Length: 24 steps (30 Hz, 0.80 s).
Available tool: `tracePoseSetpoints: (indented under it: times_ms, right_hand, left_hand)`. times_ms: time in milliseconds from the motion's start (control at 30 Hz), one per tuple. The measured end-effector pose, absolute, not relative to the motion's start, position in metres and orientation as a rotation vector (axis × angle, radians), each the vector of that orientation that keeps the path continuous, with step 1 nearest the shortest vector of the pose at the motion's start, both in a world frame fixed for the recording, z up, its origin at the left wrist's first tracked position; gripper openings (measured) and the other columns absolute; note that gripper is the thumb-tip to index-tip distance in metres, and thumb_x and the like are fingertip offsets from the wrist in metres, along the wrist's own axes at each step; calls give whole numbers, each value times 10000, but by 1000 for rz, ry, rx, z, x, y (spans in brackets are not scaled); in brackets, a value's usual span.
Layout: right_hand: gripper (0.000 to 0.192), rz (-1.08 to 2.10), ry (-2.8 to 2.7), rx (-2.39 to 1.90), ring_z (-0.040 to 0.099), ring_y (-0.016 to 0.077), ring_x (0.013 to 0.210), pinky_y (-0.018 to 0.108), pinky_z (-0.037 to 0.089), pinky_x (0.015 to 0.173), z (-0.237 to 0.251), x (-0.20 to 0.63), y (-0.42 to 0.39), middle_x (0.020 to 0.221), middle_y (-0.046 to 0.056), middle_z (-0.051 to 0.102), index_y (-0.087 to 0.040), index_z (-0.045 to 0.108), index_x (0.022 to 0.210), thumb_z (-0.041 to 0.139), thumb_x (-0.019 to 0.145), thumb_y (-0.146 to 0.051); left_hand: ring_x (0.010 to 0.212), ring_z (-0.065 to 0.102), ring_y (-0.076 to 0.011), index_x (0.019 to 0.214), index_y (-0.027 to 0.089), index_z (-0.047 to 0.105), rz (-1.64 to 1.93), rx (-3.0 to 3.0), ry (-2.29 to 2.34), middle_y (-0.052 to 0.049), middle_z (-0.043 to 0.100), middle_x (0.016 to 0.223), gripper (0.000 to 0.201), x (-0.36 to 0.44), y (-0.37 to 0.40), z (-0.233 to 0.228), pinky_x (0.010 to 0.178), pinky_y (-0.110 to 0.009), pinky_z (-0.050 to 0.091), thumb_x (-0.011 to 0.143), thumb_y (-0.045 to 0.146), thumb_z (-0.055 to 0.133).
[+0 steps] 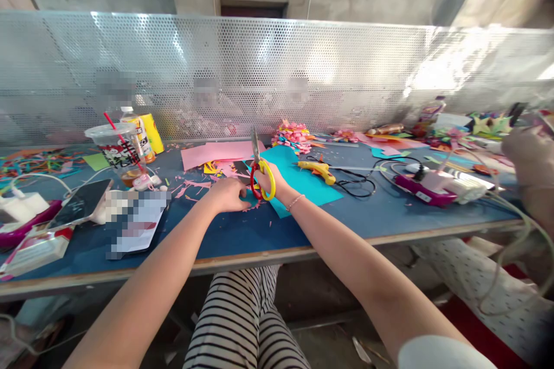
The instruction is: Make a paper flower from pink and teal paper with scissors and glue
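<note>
The right hand (269, 183) has its grip clamped through the yellow and red handles of a pair of steel-bladed scissors (258, 170), whose blades point up and away from the person. The left hand (228, 194) lies palm-down, fingers curled together, pressing on a teal sheet of craft paper (298, 176) just beside the scissor handles; whether it pinches the paper cannot be told. The teal sheet rests on the blue tabletop (242, 233), overlapping a pink paper sheet (216, 154). A yellow hot-glue gun (318, 169) lies right of the teal sheet, and a clear plastic cup with a red straw (119, 150) stands well to the left.
</note>
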State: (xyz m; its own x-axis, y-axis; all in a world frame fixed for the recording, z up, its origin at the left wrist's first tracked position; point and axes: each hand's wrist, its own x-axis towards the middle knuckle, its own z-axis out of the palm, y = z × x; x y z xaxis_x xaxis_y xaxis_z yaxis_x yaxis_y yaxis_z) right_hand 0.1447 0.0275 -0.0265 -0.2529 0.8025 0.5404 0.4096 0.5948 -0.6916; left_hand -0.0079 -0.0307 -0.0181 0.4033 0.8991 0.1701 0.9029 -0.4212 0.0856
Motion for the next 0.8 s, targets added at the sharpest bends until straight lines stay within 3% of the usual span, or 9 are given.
tracePoseSetpoints:
  times_ms: [167, 367, 600, 700, 800]
  right_hand:
    - [226, 483, -1891, -1055, 491, 128, 585, 233, 408, 606, -27, 142, 29, 644, -21, 520, -184, 532, 804, 392, 632, -140]
    - [175, 506, -1886, -1093, 506, 137, 584, 243, 403, 574, -27, 142, 33, 648, -16, 529, -190, 515, 785, 404, 656, -153]
    - [188, 547, -1774, -971, 496, 125, 573, 246, 413, 563, -19, 140, 24, 648, -24, 521, -183, 509, 818, 400, 666, -159]
    - [180, 661, -1728, -845, 484, 106, 514, 238, 422, 510, -15, 136, 15, 644, -38, 507, -188, 475, 886, 458, 714, -239]
    - [292, 865, -1729, -783, 465, 89, 420, 229, 410, 416, -16, 131, 8, 636, -56, 504, -202, 418, 944, 543, 715, -332]
  left_hand:
    - [686, 582, -165, 714, 182, 675, -377, -2719, -1766, -40, 669, 737, 167, -19, -32, -11, 626, -241, 404, 641, 267, 551]
    - [705, 591, -162, 668, 163, 691, -399, -2756, -1745, -50, 682, 731, 205, -28, -33, -4, 662, -231, 420, 607, 146, 496]
    - [783, 603, -164, 745, 169, 688, -586, -2671, -1703, -44, 684, 811, 249, -36, -28, -2, 728, -232, 429, 632, 143, 467]
    - [751, 601, -173, 732, 169, 674, -519, -2528, -1862, -55, 678, 765, 225, -41, -26, -5, 691, -241, 422, 656, 165, 462]
    - [717, 594, -180, 701, 175, 654, -418, -2386, -2033, -63, 668, 736, 194, -47, -24, -9, 617, -241, 400, 684, 236, 472]
